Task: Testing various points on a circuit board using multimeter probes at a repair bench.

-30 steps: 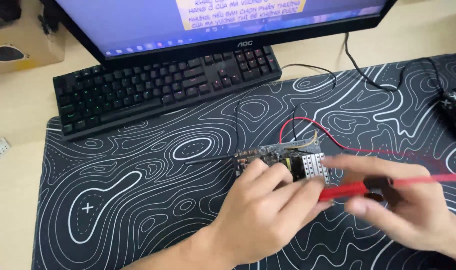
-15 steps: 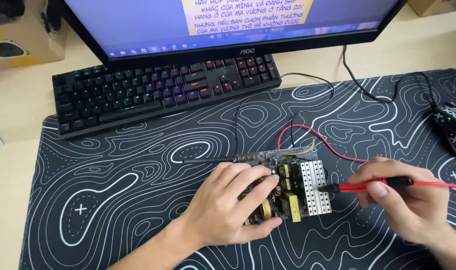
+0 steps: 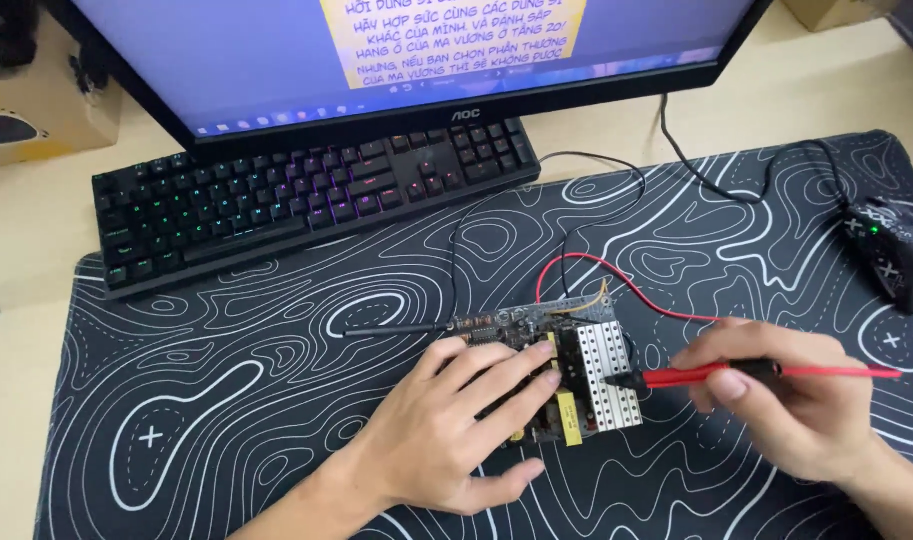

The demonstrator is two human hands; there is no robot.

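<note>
Taking the small green circuit board [image 3: 567, 385] with its white finned heat sink as landmark: far up-left of it lies a black keyboard with coloured backlit keys [image 3: 307, 205]. The left hand [image 3: 452, 430] lies flat on the board's left half, fingers spread, pressing it onto the black desk mat with white contour lines [image 3: 227, 400]. From the right, the right hand [image 3: 782, 405] pinches a red probe [image 3: 707, 375], tip touching the heat sink. Far up-right sits a black mouse [image 3: 892, 250].

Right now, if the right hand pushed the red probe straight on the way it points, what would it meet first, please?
Likely the circuit board: the right hand aims the red probe leftward, its tip already at the finned white part. The left hand lies just beyond.
</note>
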